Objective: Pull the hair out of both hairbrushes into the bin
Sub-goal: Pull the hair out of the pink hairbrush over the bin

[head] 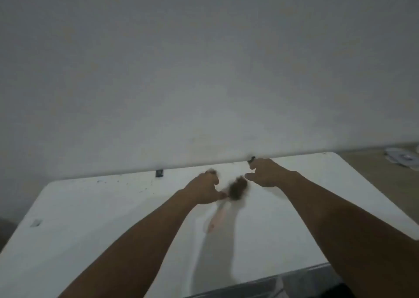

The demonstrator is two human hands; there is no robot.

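hairbrush: a hairbrush [229,198] lies on the white worktop [113,218] between the two hands, blurred. its dark, fuzzy head [237,190] points away from the person and its pale handle [216,218] points back toward them.
hair: the head looks matted with dark brown hair; single strands cannot be made out.
how it will handle: judging by its look, the brush is light and stiff, easy to slide about on the smooth worktop. the hair should be soft, springy and nearly weightless, likely to cling to the bristles and to skin.
where to take hold: the handle seems the best place to steady it, while the other hand pinches the wad of hair near the bristle roots.
left hand: the left hand [205,190] hovers just left of the head, its fingers [212,175] loosely curled and its thumb nearly touching the brush's neck. whether it grips anything cannot be told through the blur.
right hand: the right hand [267,173] is just right of the head, thumb spread toward it, fingers [252,165] bent near a small dark object [251,160] at the worktop's far edge. contact is unclear.
second brush and bin: neither is in view.
surroundings: a bare grey wall [204,60] behind, a small dark clip [159,173] on the far edge, pale discs [402,158] on a surface at far right.
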